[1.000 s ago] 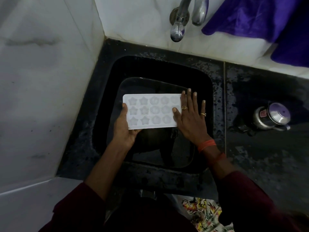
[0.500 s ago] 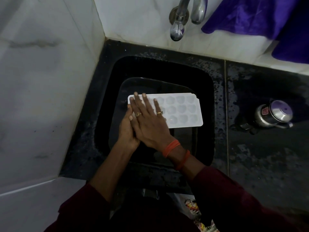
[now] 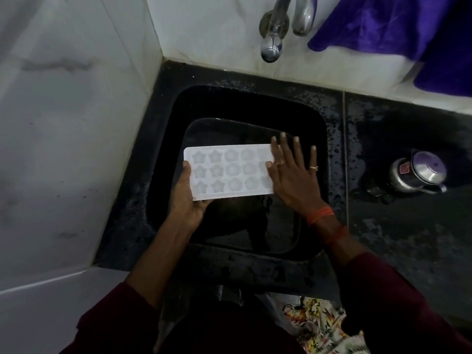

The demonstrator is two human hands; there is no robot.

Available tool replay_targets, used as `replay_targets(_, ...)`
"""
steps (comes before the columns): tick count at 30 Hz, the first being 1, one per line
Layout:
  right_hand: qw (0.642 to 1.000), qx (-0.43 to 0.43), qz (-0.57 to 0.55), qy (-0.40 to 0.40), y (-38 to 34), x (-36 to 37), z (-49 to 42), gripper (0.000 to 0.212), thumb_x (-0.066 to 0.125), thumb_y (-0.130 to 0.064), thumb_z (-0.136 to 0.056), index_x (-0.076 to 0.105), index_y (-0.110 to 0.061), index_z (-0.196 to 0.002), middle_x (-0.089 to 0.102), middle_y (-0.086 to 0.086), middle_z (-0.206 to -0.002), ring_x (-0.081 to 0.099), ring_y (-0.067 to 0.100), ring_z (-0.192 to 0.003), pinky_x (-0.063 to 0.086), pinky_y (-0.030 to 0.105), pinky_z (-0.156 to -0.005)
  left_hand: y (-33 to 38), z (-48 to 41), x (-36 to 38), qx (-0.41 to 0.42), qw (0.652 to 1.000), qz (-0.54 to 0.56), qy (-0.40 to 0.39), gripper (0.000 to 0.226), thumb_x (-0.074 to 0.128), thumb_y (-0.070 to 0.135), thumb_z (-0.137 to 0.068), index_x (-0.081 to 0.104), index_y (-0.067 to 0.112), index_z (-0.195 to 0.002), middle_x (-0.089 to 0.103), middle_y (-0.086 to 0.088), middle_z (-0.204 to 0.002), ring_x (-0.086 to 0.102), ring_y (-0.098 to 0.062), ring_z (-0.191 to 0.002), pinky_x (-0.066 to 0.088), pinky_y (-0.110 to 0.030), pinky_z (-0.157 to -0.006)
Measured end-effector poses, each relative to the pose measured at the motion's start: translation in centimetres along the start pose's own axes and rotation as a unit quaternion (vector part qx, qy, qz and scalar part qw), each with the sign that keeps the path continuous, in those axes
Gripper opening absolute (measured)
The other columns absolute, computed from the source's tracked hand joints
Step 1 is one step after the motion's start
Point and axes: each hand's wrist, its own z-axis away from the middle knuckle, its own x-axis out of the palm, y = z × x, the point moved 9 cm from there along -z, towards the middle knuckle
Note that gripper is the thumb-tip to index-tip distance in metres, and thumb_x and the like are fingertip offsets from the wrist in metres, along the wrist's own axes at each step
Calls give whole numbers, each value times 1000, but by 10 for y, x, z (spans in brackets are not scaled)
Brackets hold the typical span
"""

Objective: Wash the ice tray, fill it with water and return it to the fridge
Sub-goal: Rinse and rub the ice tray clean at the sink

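Down at the bottom edge, a patterned cloth (image 3: 321, 325) is glimpsed between two maroon sleeves (image 3: 408, 302). Over the black sink (image 3: 245, 98), the white ice tray (image 3: 229, 172) is held with its moulds facing up, stars to the left and rounder shapes to the right. Its near left corner is gripped by the left hand (image 3: 187, 198): the thumb is laid on the top face at the left edge, and the other fingers are tucked beneath, out of sight. The right end is covered by the right hand (image 3: 293, 175), palm down, fingers straight and slightly spread. Two rings are worn on it, and orange bands (image 3: 320, 215) at the wrist. A glossy wet surface is seen in the sink below the tray. On the counter (image 3: 408, 238) to the right, well apart from the sink, a steel container (image 3: 419, 175) is standing; its red label is too small to be read. On the far wall a chrome tap (image 3: 272, 44) is mounted, with a purple cloth (image 3: 383, 26) draped to its right.
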Motion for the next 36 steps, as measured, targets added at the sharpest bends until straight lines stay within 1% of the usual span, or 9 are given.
replay_targets(5, 969, 39, -244, -2, 24, 2, 13, 63, 23, -50, -106, 0, -29, -161, 1, -5, -169, 9, 16, -155, 16, 43, -124, -6, 1, 2, -10, 1000, -12, 0, 46, 51, 48, -103, 65, 14, -130, 74, -10, -123, 72, -30, -112, 56, -53, -97)
replay_targets(8, 865, 192, -463, 14, 43, 7, 25, 62, 41, -33, -107, 14, -18, -161, 37, 2, -156, 38, 15, -141, 28, 28, -115, -7, -2, 5, -13, 1000, -14, -3, 46, 50, 49, -103, 65, 14, -130, 74, -10, -124, 71, -30, -114, 55, -53, -98)
replay_targets(11, 772, 279, -571, 3, 50, 24, 31, 41, 45, -31, -104, 55, -15, -141, 60, 3, -135, 56, 21, -126, 43, 45, -112, -4, -5, 5, -10, 1000, -24, -7, 46, 48, 50, -104, 65, 15, -128, 74, -10, -124, 71, -29, -114, 56, -52, -97)
replay_targets(13, 742, 287, -606, 0, 50, 27, 30, 27, 45, -20, -105, 64, -14, -123, 68, 4, -116, 65, 25, -111, 52, 52, -100, -2, -7, 6, -9, 999, -42, -13, 45, 46, 50, -105, 65, 16, -127, 74, -9, -123, 72, -28, -113, 58, -49, -93)
replay_targets(18, 710, 299, -638, 5, 52, 26, 27, 23, 45, -13, -106, 58, -11, -124, 65, -1, -105, 64, 17, -91, 59, 27, -60, 2, -17, -1, -17, 991, -129, 14, 38, 45, 47, -106, 68, 20, -119, 74, -7, -122, 71, -28, -114, 58, -48, -91)
replay_targets(22, 730, 292, -617, 13, 61, 26, 24, 27, 47, -17, -106, 57, -9, -129, 64, -4, -104, 63, 16, -94, 60, 34, -69, -4, -26, -2, -37, 985, -164, 31, 39, 42, 45, -108, 69, 19, -119, 75, -7, -121, 70, -29, -112, 57, -51, -93)
replay_targets(25, 732, 288, -617, 18, 65, 21, 25, 24, 47, -18, -106, 57, -11, -127, 64, -2, -102, 64, 16, -87, 59, 27, -56, -10, -34, -2, -53, 983, -167, 49, 40, 45, 41, -108, 66, 13, -127, 73, -11, -125, 69, -31, -114, 58, -52, -92)
replay_targets(31, 716, 314, -624, 24, 81, 19, 26, 22, 50, -22, -105, 60, -10, -121, 67, 12, -110, 67, 28, -94, 62, 35, -58, -22, -42, 5, -61, 974, -211, 49, 32, 46, 16, -105, 64, 0, -127, 70, -17, -123, 68, -34, -111, 64, -40, -70)
replay_targets(36, 694, 323, -643, 33, 87, 9, 27, 22, 51, -17, -103, 69, -12, -92, 73, 10, -90, 72, 21, -78, 62, 36, -61, -28, -42, 15, -83, 974, -207, 32, 25, 44, 8, -104, 68, 4, -104, 72, -15, -108, 70, -28, -93, 62, -36, -68)
